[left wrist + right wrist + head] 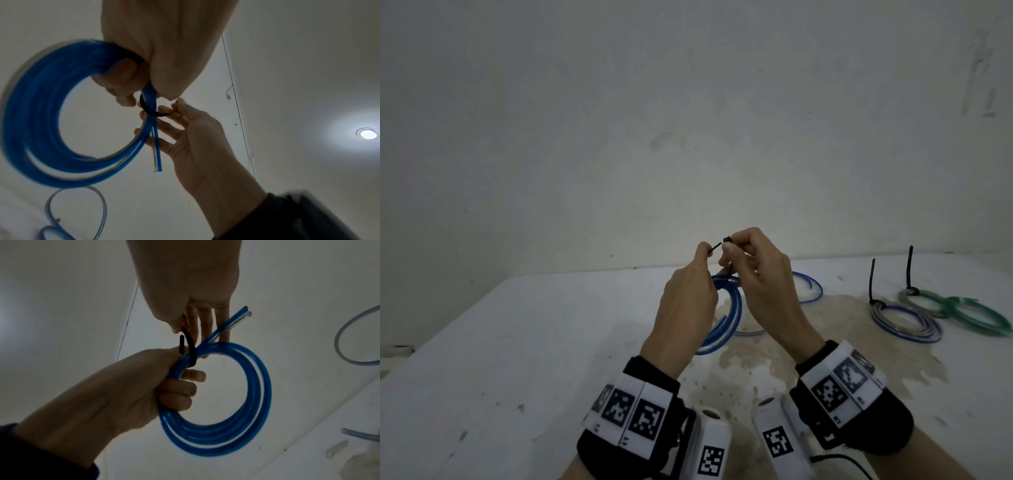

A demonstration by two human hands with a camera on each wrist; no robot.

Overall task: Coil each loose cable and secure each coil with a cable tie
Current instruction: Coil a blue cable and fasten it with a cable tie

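2 hands work a black cable tie (190, 350) around a blue cable coil (222, 402) above the bench (517, 342).
The left hand (688, 301) grips coil and tie tail; the right hand (756, 274) pinches the tie head. 2 tied coils (907, 322) lie right.

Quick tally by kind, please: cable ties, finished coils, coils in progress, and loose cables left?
Black cable ties: 3
Tied coils on the table: 2
Blue coil being tied: 1
Loose cable on the table: 1
Total: 7
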